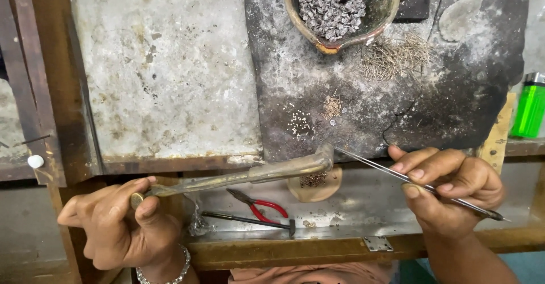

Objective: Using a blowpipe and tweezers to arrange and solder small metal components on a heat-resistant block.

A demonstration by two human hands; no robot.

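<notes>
Fingers [411, 173] on 1 tweezers [423, 184], 1 blowpipe [238, 177]; 2 hands.

I lose the clay bowl [340, 11] past the top edge, and the green lighter [531, 105] past the right (its cap too). The tiny beads [300, 123] are too small to tell apart.

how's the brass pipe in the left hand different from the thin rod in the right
The brass pipe is thick, tarnished yellow and bends down at its far tip; the thin rod is slim, grey and straight. The left hand grips the pipe at its near end; the right hand pinches the rod like a pen, further along. Both point toward the front edge of the dark slab, their tips close together.
</notes>
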